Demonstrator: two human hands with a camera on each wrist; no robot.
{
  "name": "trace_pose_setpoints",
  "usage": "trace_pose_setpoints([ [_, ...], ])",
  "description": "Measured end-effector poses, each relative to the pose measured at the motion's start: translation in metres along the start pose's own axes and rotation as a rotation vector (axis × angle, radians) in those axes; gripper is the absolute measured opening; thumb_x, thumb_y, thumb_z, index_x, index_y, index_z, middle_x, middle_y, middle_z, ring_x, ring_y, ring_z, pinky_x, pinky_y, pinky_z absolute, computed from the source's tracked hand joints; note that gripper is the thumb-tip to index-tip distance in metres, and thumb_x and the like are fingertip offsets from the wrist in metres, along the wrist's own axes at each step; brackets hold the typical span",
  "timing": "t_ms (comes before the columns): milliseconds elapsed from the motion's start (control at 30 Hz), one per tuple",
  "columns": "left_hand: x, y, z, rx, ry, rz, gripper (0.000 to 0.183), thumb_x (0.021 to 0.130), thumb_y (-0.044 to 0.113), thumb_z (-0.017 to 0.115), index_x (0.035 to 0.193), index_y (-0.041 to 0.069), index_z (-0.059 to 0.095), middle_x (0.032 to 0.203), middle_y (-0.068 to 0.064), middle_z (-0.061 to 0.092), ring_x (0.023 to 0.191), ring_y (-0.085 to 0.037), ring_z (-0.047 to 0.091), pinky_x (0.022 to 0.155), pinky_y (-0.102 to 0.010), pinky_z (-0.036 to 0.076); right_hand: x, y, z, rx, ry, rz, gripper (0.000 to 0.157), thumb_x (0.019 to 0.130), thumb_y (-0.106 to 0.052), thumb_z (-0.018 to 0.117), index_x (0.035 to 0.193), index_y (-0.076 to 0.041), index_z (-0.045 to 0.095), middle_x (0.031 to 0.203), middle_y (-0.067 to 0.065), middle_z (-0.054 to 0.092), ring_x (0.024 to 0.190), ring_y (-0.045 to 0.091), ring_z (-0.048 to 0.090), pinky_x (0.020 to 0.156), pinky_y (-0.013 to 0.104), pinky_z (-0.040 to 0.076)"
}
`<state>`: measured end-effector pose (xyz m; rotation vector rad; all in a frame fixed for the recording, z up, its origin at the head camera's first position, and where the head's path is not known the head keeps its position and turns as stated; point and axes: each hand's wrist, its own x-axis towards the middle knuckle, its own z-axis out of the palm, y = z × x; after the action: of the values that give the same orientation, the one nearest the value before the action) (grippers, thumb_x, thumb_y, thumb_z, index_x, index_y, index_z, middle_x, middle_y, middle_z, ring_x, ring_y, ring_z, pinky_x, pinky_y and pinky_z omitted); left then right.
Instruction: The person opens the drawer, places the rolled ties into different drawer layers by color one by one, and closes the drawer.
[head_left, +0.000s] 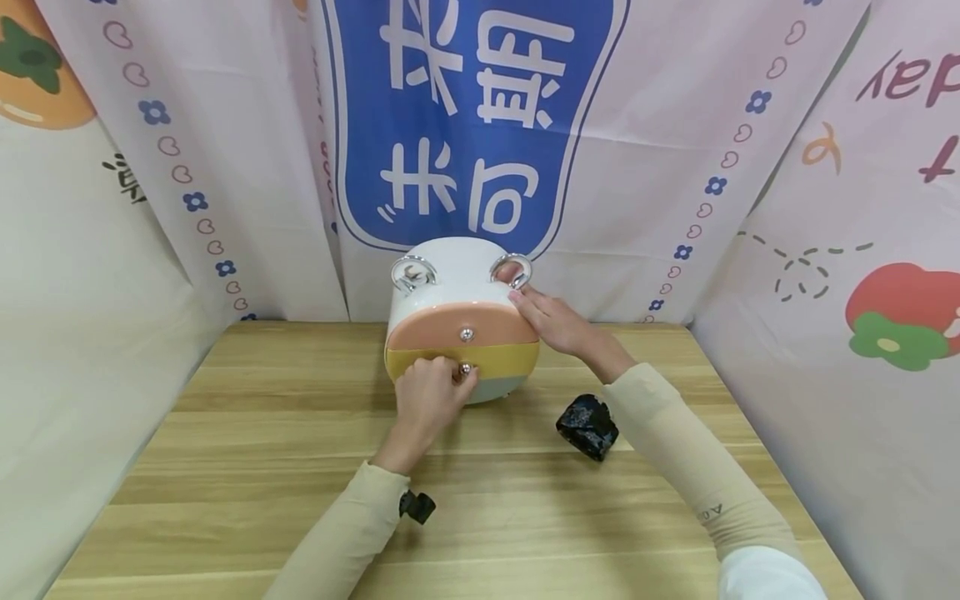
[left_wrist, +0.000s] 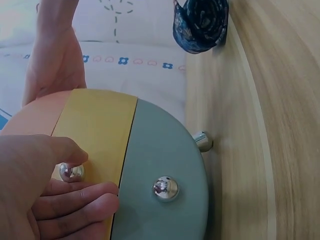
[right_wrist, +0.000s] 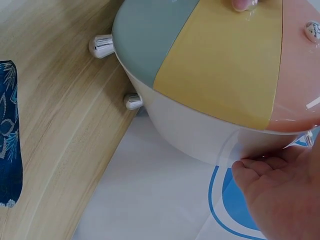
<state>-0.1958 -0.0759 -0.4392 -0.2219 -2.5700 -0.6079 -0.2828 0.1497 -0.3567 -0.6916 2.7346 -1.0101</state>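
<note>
A small rounded white drawer cabinet (head_left: 459, 271) stands at the back of the table, with a peach top drawer (head_left: 427, 327), a yellow middle drawer (left_wrist: 100, 120) and a grey-green bottom drawer (left_wrist: 150, 145). Each drawer front carries a round silver knob. My left hand (head_left: 431, 396) is at the yellow drawer, thumb and forefinger pinching its knob (left_wrist: 71, 172) from either side. On the cabinet's right side, near a silver ring (head_left: 512, 271), my right hand (head_left: 551, 321) rests with its fingers extended against the white wall (right_wrist: 200, 132).
A dark blue patterned bundle of rolled cloth (head_left: 588, 427) lies on the wooden table (head_left: 285, 417), right of the cabinet and close to my right forearm. Silver feet (right_wrist: 101, 46) hold the cabinet up. Printed cloth hangs behind and on both sides.
</note>
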Motion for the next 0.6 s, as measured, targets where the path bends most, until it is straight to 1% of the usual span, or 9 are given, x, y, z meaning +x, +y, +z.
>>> trace_pose_setpoints([
  [200, 0.002, 0.0, 0.0, 0.003, -0.016, -0.02, 0.055, 0.094, 0.042, 0.076, 0.054, 0.02, 0.047, 0.048, 0.004, 0.046, 0.045, -0.015, 0.044, 0.041, -0.03, 0.031, -0.001, -0.002, 0.0, -0.005, 0.003, 0.0, 0.069, 0.111, -0.059, 0.023, 0.169, -0.022, 0.02, 0.174, 0.008, 0.028, 0.161, 0.035, 0.029, 0.128, 0.056, 0.027],
  [333, 0.001, 0.001, -0.001, 0.007, -0.034, -0.035, 0.056, 0.094, 0.042, 0.076, 0.054, 0.02, 0.044, 0.049, 0.005, 0.043, 0.047, -0.015, 0.044, 0.042, -0.031, 0.031, -0.002, -0.003, 0.0, -0.009, 0.009, -0.006, 0.069, 0.112, -0.058, 0.023, 0.169, -0.02, 0.02, 0.174, 0.009, 0.027, 0.161, 0.035, 0.029, 0.128, 0.056, 0.027],
  [467, -0.003, 0.001, -0.003, 0.008, -0.076, -0.061, 0.059, 0.093, 0.045, 0.077, 0.054, 0.02, 0.041, 0.049, 0.006, 0.039, 0.048, -0.016, 0.042, 0.042, -0.031, 0.031, -0.002, -0.002, -0.001, -0.012, 0.016, -0.011, 0.069, 0.112, -0.058, 0.023, 0.169, -0.02, 0.02, 0.174, 0.009, 0.027, 0.161, 0.035, 0.029, 0.129, 0.054, 0.027],
  [600, -0.011, 0.0, -0.001, 0.014, -0.125, -0.116, 0.06, 0.091, 0.048, 0.079, 0.055, 0.019, 0.041, 0.049, 0.005, 0.039, 0.049, -0.018, 0.044, 0.044, -0.033, 0.034, -0.002, -0.001, -0.001, -0.01, 0.021, -0.009, 0.069, 0.112, -0.058, 0.023, 0.169, -0.021, 0.02, 0.174, 0.008, 0.027, 0.161, 0.034, 0.029, 0.129, 0.053, 0.027],
])
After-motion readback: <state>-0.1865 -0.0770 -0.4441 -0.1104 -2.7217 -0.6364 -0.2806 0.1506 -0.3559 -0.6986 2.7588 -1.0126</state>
